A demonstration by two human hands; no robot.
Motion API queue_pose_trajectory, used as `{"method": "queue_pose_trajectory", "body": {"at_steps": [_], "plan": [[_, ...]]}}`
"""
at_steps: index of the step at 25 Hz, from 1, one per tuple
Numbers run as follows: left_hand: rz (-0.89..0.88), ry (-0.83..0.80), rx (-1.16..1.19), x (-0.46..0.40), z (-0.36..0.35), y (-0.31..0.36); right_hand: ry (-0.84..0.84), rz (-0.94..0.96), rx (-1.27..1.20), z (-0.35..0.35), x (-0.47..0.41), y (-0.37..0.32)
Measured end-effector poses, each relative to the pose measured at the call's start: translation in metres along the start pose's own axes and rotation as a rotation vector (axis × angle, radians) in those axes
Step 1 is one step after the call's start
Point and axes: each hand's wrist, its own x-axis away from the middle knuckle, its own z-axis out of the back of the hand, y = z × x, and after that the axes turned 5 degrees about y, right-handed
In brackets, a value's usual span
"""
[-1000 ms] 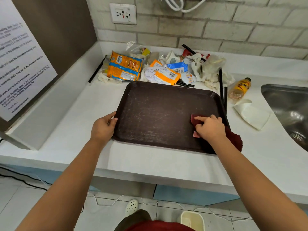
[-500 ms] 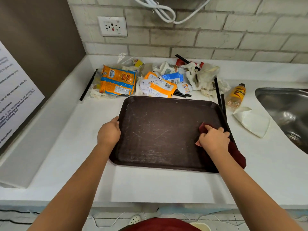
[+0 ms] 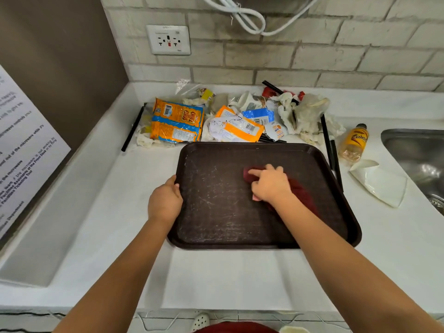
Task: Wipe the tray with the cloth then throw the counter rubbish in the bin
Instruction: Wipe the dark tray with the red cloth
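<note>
A dark brown scratched tray (image 3: 216,212) lies flat on the white counter (image 3: 115,212). My left hand (image 3: 165,201) grips the tray's left rim. My right hand (image 3: 270,185) presses a dark red cloth (image 3: 301,192) onto the middle of the tray, fingers curled over it. Behind the tray lies a heap of rubbish: orange snack packets (image 3: 176,122), crumpled wrappers (image 3: 236,127), tissues (image 3: 305,114) and black straws (image 3: 328,138). A small orange bottle (image 3: 354,144) lies at the right. No bin is in view.
A white folded paper piece (image 3: 382,183) lies right of the tray, beside a steel sink (image 3: 418,155). A brown panel with a printed notice (image 3: 21,145) stands at the left. A wall socket (image 3: 168,39) and white cable (image 3: 245,19) are on the brick wall.
My right hand slid the cloth leftward from the tray's right edge toward its middle. My left hand stays on the left rim. The camera has tilted upward slightly.
</note>
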Motion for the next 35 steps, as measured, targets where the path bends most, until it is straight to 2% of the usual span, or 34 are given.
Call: {"method": "queue_pose_trajectory", "body": {"at_steps": [1,3,7,10,15,20,26,35], "plan": [[0.007,0.01,-0.001,0.0,0.0,0.001,-0.007,0.069,0.003,-0.003,0.0,-0.005],[0.014,0.009,-0.008,0.001,0.0,0.003,0.005,0.084,-0.012,-0.006,-0.001,-0.001],[0.033,-0.074,-0.135,-0.012,0.007,0.008,0.074,-0.138,-0.054,-0.003,-0.007,0.021],[0.073,-0.1,-0.134,-0.03,0.007,0.016,0.029,-0.173,-0.097,0.002,-0.015,0.025],[-0.038,-0.1,-0.166,-0.035,-0.008,0.012,0.069,-0.265,-0.182,0.007,-0.032,0.026],[-0.064,-0.113,-0.177,-0.04,-0.01,0.005,0.074,-0.408,-0.111,0.008,-0.07,0.013],[-0.059,-0.1,-0.089,-0.044,-0.007,-0.003,0.025,-0.27,0.007,0.007,-0.087,-0.008],[-0.069,-0.127,-0.078,-0.044,-0.007,-0.004,-0.045,0.075,0.033,0.001,-0.094,-0.059]]}}
